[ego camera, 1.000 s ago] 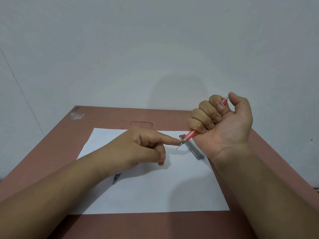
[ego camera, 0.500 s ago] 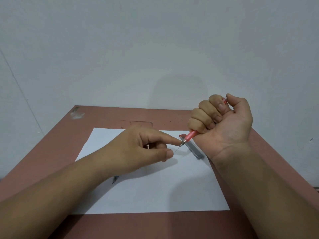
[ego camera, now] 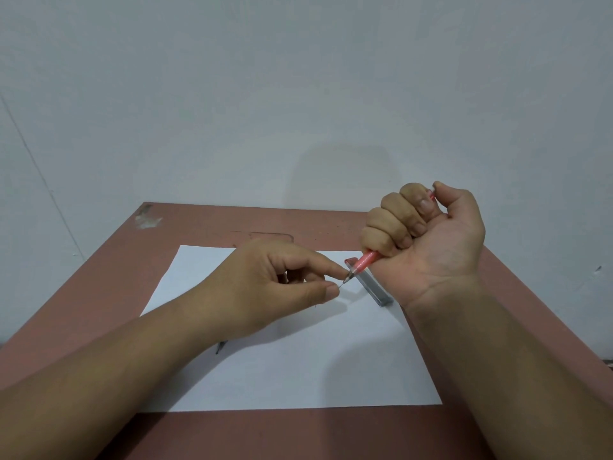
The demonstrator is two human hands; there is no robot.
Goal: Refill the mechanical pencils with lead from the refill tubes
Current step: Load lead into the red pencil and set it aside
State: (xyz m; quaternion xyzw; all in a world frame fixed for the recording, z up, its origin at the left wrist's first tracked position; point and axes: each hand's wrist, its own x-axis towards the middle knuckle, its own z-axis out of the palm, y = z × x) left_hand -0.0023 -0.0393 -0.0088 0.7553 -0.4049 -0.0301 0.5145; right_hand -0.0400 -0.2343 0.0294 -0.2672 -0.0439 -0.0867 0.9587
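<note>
Right hand (ego camera: 428,237), right of centre, is fisted round the pencil (ego camera: 363,262), thumb at its cap. Left hand (ego camera: 275,287), centre frame, brings thumb and forefinger to the tip, probably pinching lead, too thin to see. Brittle stuff, I'd say: light touch. Tube (ego camera: 373,287) lies on the paper (ego camera: 298,370).
</note>
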